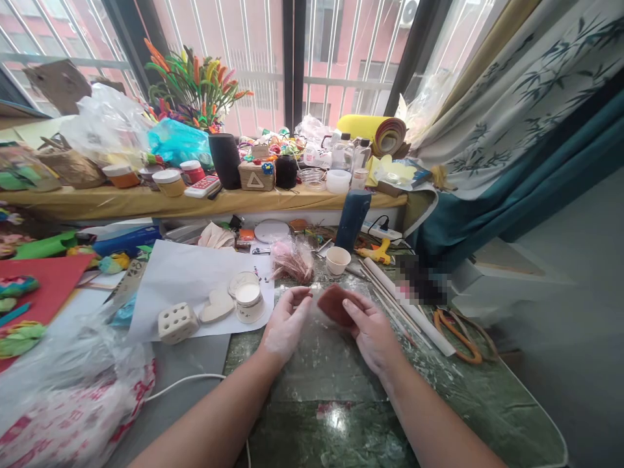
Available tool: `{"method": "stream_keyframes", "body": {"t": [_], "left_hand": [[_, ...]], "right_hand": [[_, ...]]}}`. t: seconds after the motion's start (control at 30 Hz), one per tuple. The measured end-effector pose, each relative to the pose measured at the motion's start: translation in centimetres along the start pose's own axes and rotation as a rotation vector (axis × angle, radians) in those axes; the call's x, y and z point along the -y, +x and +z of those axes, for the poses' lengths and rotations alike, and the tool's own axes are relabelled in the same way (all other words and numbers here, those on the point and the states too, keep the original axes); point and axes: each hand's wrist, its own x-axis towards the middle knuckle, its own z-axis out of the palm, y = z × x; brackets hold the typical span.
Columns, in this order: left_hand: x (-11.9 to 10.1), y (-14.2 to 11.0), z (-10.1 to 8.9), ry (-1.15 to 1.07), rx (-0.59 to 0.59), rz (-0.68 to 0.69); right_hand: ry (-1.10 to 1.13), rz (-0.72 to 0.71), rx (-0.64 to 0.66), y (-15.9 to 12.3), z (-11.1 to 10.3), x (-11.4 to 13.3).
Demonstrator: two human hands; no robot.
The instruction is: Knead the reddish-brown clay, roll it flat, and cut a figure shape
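In my right hand (373, 328) is a folded reddish-brown piece of sandpaper (335, 304), pinched between thumb and fingers. My left hand (288, 322) is just left of it, its fingers curled and the thumb close to them. Whatever those fingers hold, if anything, is too small to make out. White dust covers both hands. Beneath them lies a clear, dusty sheet (326, 374) on the green tabletop. Left of my left hand, a white die (178, 323), a white heart-shaped piece (217, 305) and a small round pot (249, 302) rest on white paper (160, 276).
A paper cup (338, 260) and a dark blue bottle (351, 220) stand beyond my hands. To the right are a yellow glue gun (376, 251), thin sticks, a white roll (414, 309) and orange-handled scissors (458, 338). A plastic bag (73, 390) lies at left.
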Motion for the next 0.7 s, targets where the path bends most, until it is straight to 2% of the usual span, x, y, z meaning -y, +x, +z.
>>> {"method": "stream_keyframes", "body": {"t": [0.07,0.1,0.13,0.2,0.27,0.3,0.33,0.5,0.57,0.7], "left_hand": [[0.3,0.4,-0.1,-0.048,-0.039,-0.044],[0.4,0.6,-0.2,-0.077,-0.054,-0.057],[0.5,0.7,-0.3,-0.103,-0.066,-0.064],[0.7,0.8,-0.4,-0.133,-0.078,-0.069],[0.8,0.7,-0.4,-0.141,-0.081,-0.069],[0.8,0.6,-0.4,-0.144,-0.081,-0.067],[0.8,0.6,-0.3,-0.148,-0.083,-0.063],[1.1,0.5,-0.3,-0.169,-0.103,-0.038],[1.1,0.5,-0.3,-0.169,-0.102,-0.033],[1.0,0.3,-0.2,-0.173,-0.042,-0.033]], "right_hand": [[-0.263,-0.243,-0.088,-0.2,-0.6,1.0],[-0.424,-0.370,-0.091,-0.3,-1.0,1.5],[-0.584,-0.481,-0.057,-0.5,-1.4,1.9],[-0.861,-0.604,0.143,-0.8,-2.1,2.3],[-1.031,-0.605,0.380,-1.1,-2.6,2.1],[-1.075,-0.585,0.439,-1.2,-2.7,1.9],[-1.096,-0.562,0.442,-1.3,-2.7,1.6],[-1.102,-0.427,0.121,-0.9,-2.0,-0.4],[-1.182,-0.372,0.092,-0.8,-1.6,-1.3],[-1.350,-0.354,0.127,-0.9,-1.1,-2.6]]}}
